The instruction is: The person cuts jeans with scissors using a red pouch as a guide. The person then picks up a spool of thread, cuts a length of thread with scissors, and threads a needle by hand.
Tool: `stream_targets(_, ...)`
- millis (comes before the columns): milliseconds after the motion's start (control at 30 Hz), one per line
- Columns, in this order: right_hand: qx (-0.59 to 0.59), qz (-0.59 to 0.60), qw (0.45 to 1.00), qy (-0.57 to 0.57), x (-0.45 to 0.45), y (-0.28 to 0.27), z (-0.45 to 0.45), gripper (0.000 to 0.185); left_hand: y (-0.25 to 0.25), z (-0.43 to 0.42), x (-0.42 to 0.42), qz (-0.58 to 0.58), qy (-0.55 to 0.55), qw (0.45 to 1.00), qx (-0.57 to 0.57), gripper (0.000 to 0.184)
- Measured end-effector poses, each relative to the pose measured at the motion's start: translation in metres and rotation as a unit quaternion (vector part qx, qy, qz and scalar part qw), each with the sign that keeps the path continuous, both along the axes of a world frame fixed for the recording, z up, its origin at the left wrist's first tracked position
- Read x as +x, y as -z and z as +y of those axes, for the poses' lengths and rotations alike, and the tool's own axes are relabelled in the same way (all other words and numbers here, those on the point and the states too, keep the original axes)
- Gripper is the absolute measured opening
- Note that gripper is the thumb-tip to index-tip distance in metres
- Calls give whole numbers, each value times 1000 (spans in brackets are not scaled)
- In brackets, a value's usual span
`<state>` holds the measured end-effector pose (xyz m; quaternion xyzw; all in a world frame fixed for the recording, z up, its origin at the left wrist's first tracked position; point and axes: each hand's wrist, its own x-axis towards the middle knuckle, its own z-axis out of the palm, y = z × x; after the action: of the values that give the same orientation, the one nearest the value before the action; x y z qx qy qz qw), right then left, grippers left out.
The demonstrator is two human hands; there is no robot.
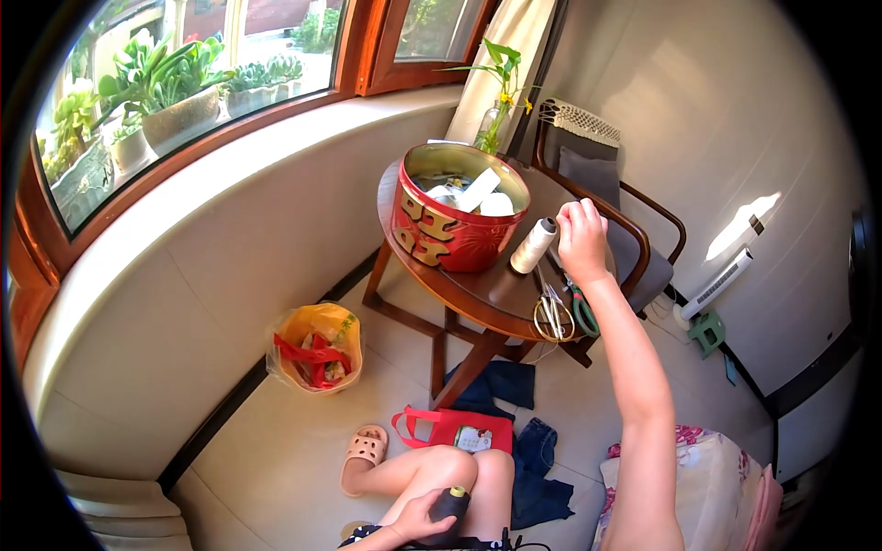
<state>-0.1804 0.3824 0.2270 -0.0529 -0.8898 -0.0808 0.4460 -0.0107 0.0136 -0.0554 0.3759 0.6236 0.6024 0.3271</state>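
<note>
Low over my lap, my left hand [421, 518] is wrapped round a black thread spool [450, 507] with a yellowish top. My right hand [583, 241] is stretched out over the right side of the round table [501, 317], its fingers bent and pressed together. Whatever those fingers may pinch is too small to make out. Beside it stands a cone of cream thread [531, 250]. Below that, gold-handled scissors [553, 312] and green-handled scissors [582, 310] lie at the table's edge.
A red tin [441, 234] of odds and ends and a plant in a glass vase [493, 124] stand on the table. Behind is an armchair [634, 243]. On the floor are a lined bin [317, 354], a red bag [459, 430] and denim pieces [537, 487].
</note>
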Motion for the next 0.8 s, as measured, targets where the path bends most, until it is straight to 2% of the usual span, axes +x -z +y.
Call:
stream_targets(300, -15, -39, 999, -1, -9, -2, 4, 5, 1, -1, -1, 24, -1, 999, -29, 59)
stream_targets(600, -39, -18, 999, -3, -12, 5, 5, 4, 0, 2, -1, 36, -16, 999, 3, 58)
stream_targets(667, -41, -16, 999, 1, -12, 6, 5, 4, 0, 1, -3, 32, -4, 999, -37, 58)
stream_targets(700, -51, -11, 999, 0, -12, 7, 5, 5, -2, 0, -2, 27, 3, 998, -59, 58)
stream_targets(800, -210, -30, 977, -25, -4, -2, 15, 14, -2, 1, -2, 26, -21, 999, -22, 57)
